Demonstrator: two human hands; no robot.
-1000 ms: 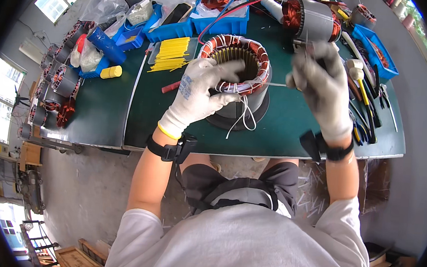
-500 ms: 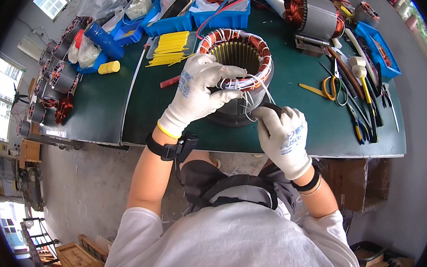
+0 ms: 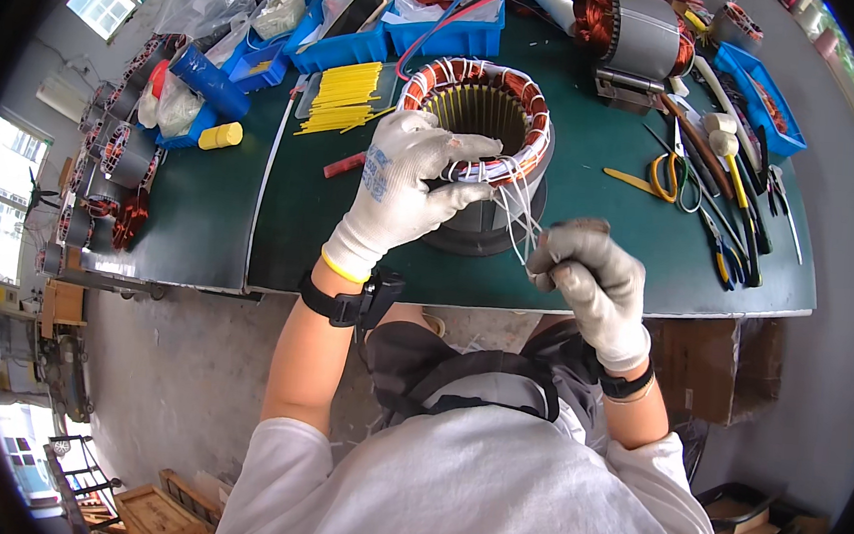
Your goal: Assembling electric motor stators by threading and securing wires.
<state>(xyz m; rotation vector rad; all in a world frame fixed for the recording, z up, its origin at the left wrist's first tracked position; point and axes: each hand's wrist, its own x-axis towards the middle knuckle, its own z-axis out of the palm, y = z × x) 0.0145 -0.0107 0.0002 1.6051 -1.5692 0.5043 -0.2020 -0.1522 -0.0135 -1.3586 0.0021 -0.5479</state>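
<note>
A motor stator (image 3: 536, 180) stands upright near the front of the green workbench, its copper winding (image 3: 534, 115) bound round the top with white lacing cord. My gloved left hand (image 3: 388, 184) pinches the winding's near left edge, fingers over the inner side and thumb on the outside. From that edge, strands of white cord (image 3: 520, 229) run taut down to my gloved right hand (image 3: 596, 290). That hand is closed on the cord at the bench's front edge, palm side turned up, with darkened fingertips. Yellow slot strips (image 3: 343, 90) lie in a clear tray left of the stator.
Scissors (image 3: 667, 175), a mallet (image 3: 725, 145) and pliers (image 3: 723, 265) lie to the right. Another stator (image 3: 641, 33) rests at the back right. Blue bins (image 3: 445, 36) line the back; a blue cylinder (image 3: 213, 81) and several stators (image 3: 130, 155) are at the left.
My right hand has drawn back toward me and turned over, pulling the white cord from slack loops into straight strands. My left hand keeps its hold on the winding.
</note>
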